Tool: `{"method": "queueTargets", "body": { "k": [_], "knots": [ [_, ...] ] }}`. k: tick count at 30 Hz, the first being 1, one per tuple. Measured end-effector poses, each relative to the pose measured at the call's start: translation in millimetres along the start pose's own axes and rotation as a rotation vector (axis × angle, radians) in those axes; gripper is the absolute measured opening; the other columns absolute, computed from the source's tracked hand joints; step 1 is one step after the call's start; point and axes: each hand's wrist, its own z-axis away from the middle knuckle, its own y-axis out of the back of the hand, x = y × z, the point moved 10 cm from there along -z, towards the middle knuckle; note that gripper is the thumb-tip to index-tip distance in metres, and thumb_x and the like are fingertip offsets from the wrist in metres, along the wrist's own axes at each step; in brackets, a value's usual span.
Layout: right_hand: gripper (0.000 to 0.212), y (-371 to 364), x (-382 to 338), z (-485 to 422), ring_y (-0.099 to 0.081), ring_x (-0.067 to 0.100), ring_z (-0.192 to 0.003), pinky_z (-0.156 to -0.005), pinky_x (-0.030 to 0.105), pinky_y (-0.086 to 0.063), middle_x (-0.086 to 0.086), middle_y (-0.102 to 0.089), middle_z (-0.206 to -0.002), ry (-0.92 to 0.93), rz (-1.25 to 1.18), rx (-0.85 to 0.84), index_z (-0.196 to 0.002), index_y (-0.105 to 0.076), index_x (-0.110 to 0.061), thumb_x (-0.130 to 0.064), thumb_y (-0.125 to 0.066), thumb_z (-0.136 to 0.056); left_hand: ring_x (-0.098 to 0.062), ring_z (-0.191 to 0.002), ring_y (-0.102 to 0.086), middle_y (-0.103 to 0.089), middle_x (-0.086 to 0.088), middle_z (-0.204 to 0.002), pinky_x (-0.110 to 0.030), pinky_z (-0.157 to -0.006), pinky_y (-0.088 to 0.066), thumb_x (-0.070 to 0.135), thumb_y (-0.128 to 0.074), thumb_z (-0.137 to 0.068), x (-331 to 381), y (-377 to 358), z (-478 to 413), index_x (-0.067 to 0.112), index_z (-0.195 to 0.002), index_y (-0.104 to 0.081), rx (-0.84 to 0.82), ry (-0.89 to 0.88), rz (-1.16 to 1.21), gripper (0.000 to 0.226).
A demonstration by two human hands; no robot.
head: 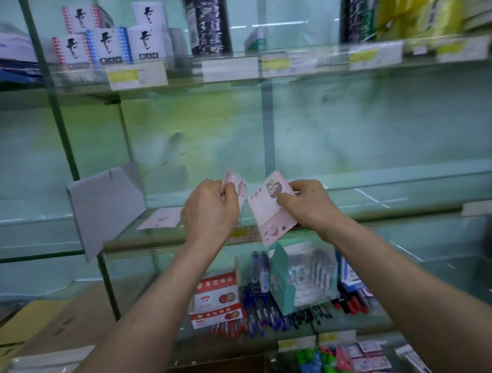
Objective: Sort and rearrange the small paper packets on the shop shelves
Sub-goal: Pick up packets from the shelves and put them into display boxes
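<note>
On the middle glass shelf, far left, a grey card divider stands tilted. Just right of it, one pale packet lies flat on the glass. Next, the left hand is raised in front of the shelf. Its fingers curl round a thin bunch of pink packets, whose tops show above the knuckles. Beside it, the right hand pinches a single pink packet between thumb and fingers, tilted and near the bunch. I cannot tell whether the two touch. On the shelf below sit red-and-white boxes and pens.
</note>
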Motion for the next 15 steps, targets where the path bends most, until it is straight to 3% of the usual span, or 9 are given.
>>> {"method": "queueTargets", "body": {
  "k": [5, 8, 11, 15],
  "knots": [
    [0.010, 60, 13, 23, -0.069, 0.031, -0.077, -0.068, 0.043, -0.060, 0.010, -0.067, -0.080, -0.015, 0.019, 0.053, -0.084, -0.063, -0.013, -0.014, -0.054, -0.088, -0.028, -0.057, -0.033, -0.031, -0.002, -0.053, -0.032, -0.050, -0.019, 0.020, -0.045, -0.093, 59, -14, 17, 0.012, -0.052, -0.026, -0.059, -0.094, 0.053, 0.046],
    [0.011, 95, 25, 41, -0.069, 0.032, -0.078, -0.065, 0.039, -0.059, 0.015, -0.068, -0.088, -0.046, 0.072, 0.073, -0.090, -0.063, -0.010, -0.013, -0.053, -0.088, -0.030, -0.058, -0.033, -0.030, -0.003, -0.051, -0.032, -0.048, -0.019, 0.021, -0.045, -0.092, 90, -30, 30, 0.013, -0.052, -0.026, -0.127, -0.113, 0.084, 0.046],
    [0.010, 133, 40, 63, -0.070, 0.033, -0.080, -0.069, 0.042, -0.059, 0.015, -0.070, -0.090, -0.080, 0.127, 0.087, -0.091, -0.063, -0.012, -0.015, -0.053, -0.089, -0.039, -0.064, -0.045, -0.032, -0.004, -0.051, -0.032, -0.050, -0.022, 0.023, -0.045, -0.092, 126, -48, 48, 0.013, -0.051, -0.027, -0.204, -0.142, 0.097, 0.046],
    [0.016, 186, 60, 99, -0.069, 0.032, -0.079, -0.066, 0.039, -0.059, 0.011, -0.066, -0.078, -0.126, 0.222, 0.123, -0.090, -0.065, -0.004, -0.015, -0.053, -0.088, -0.040, -0.075, -0.054, -0.048, -0.016, -0.063, -0.036, -0.059, -0.035, 0.024, -0.044, -0.093, 179, -71, 83, 0.013, -0.052, -0.030, -0.313, -0.216, 0.067, 0.044]
  ]
}}
